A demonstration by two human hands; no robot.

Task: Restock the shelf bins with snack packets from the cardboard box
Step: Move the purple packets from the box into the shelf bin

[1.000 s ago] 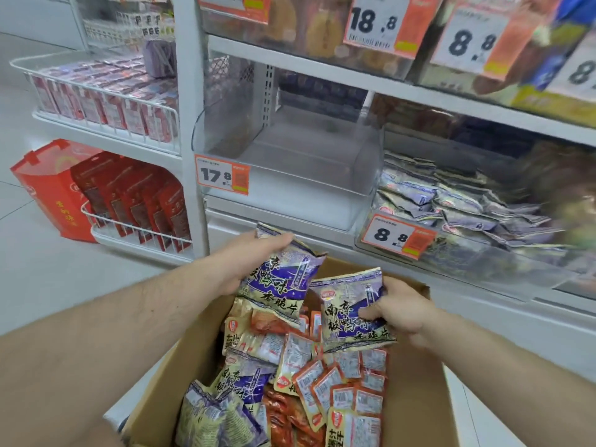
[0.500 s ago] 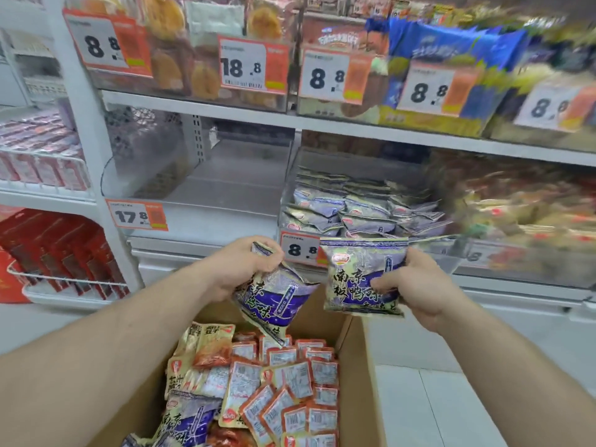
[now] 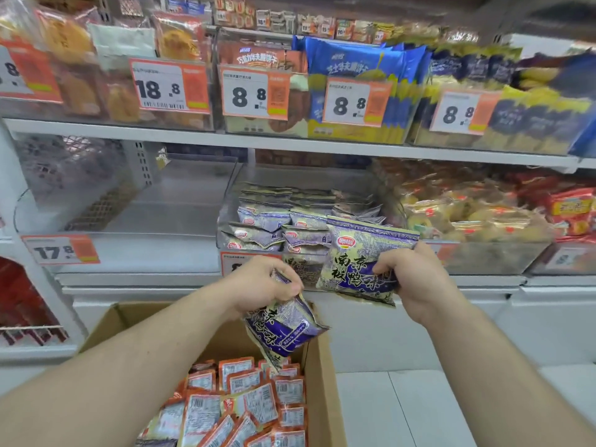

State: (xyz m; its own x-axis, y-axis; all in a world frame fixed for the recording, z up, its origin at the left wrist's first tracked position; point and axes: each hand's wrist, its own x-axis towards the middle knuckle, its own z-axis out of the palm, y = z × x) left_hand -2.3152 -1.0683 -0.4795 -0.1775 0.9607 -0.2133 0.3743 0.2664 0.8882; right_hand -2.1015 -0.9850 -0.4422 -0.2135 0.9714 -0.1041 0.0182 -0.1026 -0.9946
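Hands each gripping 1 crinkly purple packet, left hand (image 3: 267, 282), right hand (image 3: 416, 279), above cardboard box (image 3: 322, 382)

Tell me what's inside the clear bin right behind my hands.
The clear bin holds stacked purple snack packets, matching the two you hold. Its front right corner is hidden behind the packet in your right hand.

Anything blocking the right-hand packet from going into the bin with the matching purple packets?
Nothing visible does. The right hand holds its purple packet in front of the clear bin, whose open top lies above and behind it. The left hand and its packet hang lower left.
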